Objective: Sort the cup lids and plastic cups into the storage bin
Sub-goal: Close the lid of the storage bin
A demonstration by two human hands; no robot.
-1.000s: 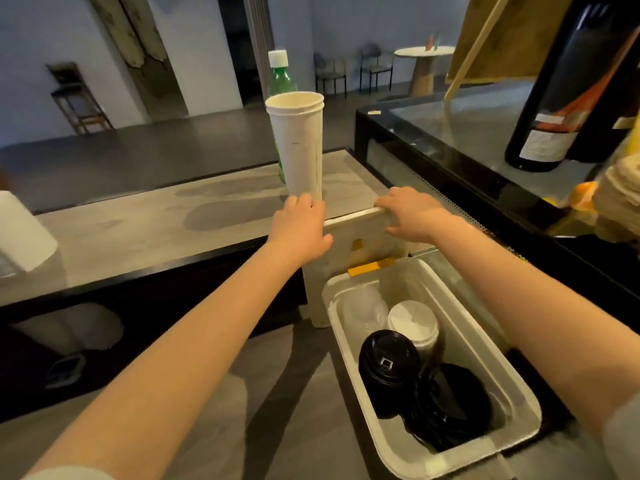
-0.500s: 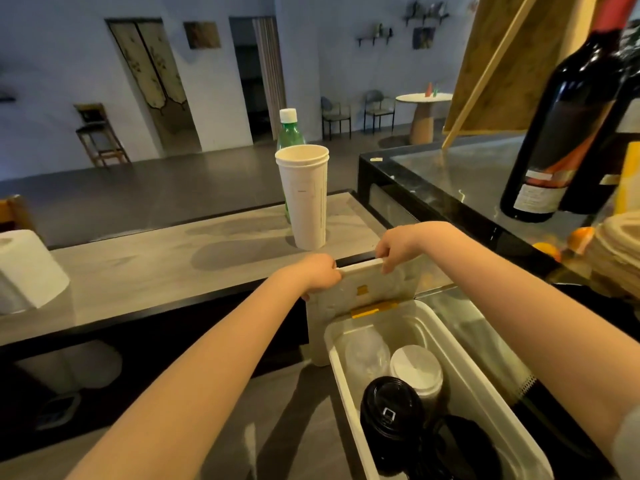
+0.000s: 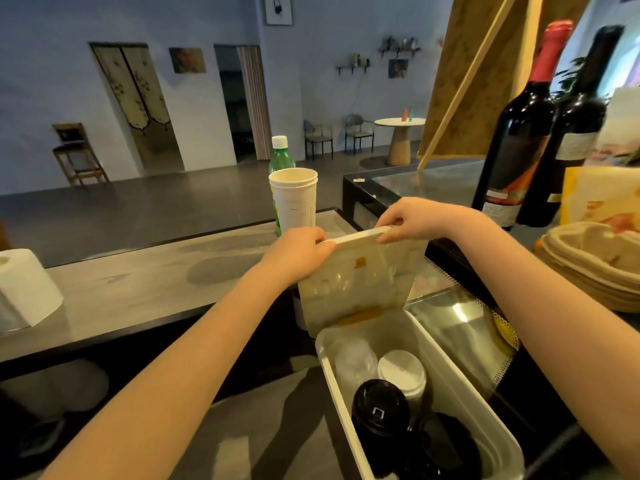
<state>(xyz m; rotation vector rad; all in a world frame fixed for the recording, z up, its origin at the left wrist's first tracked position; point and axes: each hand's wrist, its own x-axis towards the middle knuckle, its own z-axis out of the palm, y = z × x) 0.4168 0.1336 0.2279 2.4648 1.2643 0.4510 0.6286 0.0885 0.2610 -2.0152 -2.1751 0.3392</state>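
The left hand (image 3: 301, 252) and right hand (image 3: 415, 220) each curl their fingers over the top edge of the flat, translucent bin lid (image 3: 360, 282), which stands nearly upright. Below it, the white plastic storage bin (image 3: 464, 400) holds glossy black lids (image 3: 379, 407), white lids (image 3: 401, 372) and what seem to be clear cups (image 3: 355, 358). A stack of paper cups (image 3: 296, 199) stands on the grey bench (image 3: 138, 289) behind.

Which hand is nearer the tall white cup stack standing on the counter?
Left. The left hand grips the bin lid at its left corner, just in front of the white cup stack. The right hand pinches the lid's right corner, farther off to the stack's right.
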